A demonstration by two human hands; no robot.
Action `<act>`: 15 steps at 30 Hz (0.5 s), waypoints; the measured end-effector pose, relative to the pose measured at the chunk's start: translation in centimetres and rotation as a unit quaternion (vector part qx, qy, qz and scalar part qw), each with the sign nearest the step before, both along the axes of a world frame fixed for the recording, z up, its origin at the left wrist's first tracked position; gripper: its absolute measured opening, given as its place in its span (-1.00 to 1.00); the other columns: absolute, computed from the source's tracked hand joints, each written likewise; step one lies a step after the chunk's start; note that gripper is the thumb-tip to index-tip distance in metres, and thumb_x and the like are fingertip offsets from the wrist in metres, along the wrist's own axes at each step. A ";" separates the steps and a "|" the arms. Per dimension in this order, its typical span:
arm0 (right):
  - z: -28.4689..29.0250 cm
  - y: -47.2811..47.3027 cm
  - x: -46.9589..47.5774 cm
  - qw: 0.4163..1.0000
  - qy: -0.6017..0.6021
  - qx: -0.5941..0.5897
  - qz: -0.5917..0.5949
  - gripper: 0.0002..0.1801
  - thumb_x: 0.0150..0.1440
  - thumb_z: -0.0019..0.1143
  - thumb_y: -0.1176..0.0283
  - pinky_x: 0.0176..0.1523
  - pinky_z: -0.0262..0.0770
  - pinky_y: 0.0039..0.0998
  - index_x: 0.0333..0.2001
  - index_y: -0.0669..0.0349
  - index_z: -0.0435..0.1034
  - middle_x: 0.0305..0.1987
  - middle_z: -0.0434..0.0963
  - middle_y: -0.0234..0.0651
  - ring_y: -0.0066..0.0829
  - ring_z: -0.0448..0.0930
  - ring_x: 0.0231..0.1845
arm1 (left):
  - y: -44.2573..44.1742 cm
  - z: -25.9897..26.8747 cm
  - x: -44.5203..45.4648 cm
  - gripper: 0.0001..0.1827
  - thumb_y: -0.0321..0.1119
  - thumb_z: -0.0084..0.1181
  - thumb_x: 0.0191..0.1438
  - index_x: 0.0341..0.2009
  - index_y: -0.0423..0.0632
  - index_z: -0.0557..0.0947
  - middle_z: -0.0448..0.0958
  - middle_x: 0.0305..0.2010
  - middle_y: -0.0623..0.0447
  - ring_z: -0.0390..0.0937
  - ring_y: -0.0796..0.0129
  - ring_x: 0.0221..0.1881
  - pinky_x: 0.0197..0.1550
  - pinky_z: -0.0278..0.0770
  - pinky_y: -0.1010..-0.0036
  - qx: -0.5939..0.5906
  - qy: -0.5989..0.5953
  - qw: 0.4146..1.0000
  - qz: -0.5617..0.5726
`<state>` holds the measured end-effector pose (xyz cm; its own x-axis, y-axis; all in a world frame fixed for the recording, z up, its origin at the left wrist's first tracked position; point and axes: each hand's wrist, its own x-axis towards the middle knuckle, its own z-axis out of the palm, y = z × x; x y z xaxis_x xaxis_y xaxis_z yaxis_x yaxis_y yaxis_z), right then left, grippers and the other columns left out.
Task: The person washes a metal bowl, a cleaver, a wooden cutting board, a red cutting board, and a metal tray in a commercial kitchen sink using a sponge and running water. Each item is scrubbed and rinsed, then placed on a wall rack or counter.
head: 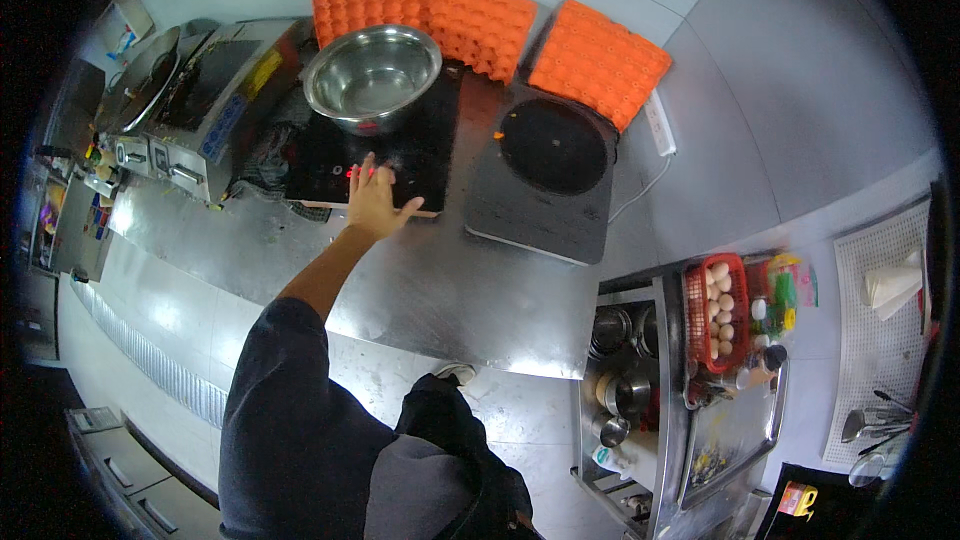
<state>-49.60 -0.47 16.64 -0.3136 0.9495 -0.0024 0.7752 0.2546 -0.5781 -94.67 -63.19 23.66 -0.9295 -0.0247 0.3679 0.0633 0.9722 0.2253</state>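
My left hand [373, 204] is palm down over the front control panel of a black induction cooker [424, 165], its fingers apart and holding nothing. Red lit marks show at its fingertips; whether a fingertip presses the glass I cannot tell. Behind the hand, a wide stainless steel bowl [371, 82] rests on the cooker, with no food visible in it. To the right lies a second, grey cooktop [536, 172] with a round black plate and small orange bits near that plate's left edge. My right hand is out of view.
Orange egg trays [480, 19] lean against the wall behind the steel counter [450, 292]. A white power strip [660, 124] with a cable lies right of the grey cooktop. At left stand countertop fryers or griddles [217, 105]. A red basket of eggs [720, 307] sits on the right shelf.
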 end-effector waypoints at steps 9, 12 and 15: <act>-0.7 -4.9 -5.5 0.989 -0.010 -0.117 0.092 -0.70 0.10 0.10 0.27 -0.32 0.45 -0.32 -0.21 0.30 0.37 -0.35 0.52 -0.21 -0.30 0.50 -0.41 | 0.9 -0.3 1.5 -0.15 0.21 0.16 -0.06 0.06 -0.27 0.29 0.33 0.12 -0.12 0.04 -0.19 0.33 0.26 -0.09 -0.20 -0.008 0.030 0.999 -0.010; -0.9 -5.1 -5.7 0.984 -0.010 -0.145 0.101 -0.71 0.10 0.09 0.29 -0.33 0.45 -0.34 -0.22 0.29 0.37 -0.35 0.52 -0.22 -0.31 0.50 -0.42 | 1.2 -0.6 1.7 -0.15 0.21 0.15 -0.06 0.07 -0.27 0.29 0.31 0.17 -0.14 0.01 -0.19 0.34 0.27 -0.10 -0.20 0.005 0.026 1.000 0.003; -1.3 -5.0 -5.0 0.981 -0.007 -0.168 0.096 -0.73 0.11 0.08 0.31 -0.34 0.45 -0.36 -0.22 0.29 0.38 -0.36 0.52 -0.24 -0.33 0.50 -0.43 | 1.4 -0.1 1.6 -0.28 0.18 0.15 -0.05 -0.07 -0.22 0.36 0.30 0.16 -0.20 -0.02 -0.24 0.35 0.31 -0.20 -0.18 0.037 0.018 0.999 0.003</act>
<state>-54.63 -5.44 15.33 -0.4846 0.8177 -0.3107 0.7395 0.1933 -0.6448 -93.02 -61.79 23.56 -0.9153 -0.0581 0.3986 0.0673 0.9536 0.2934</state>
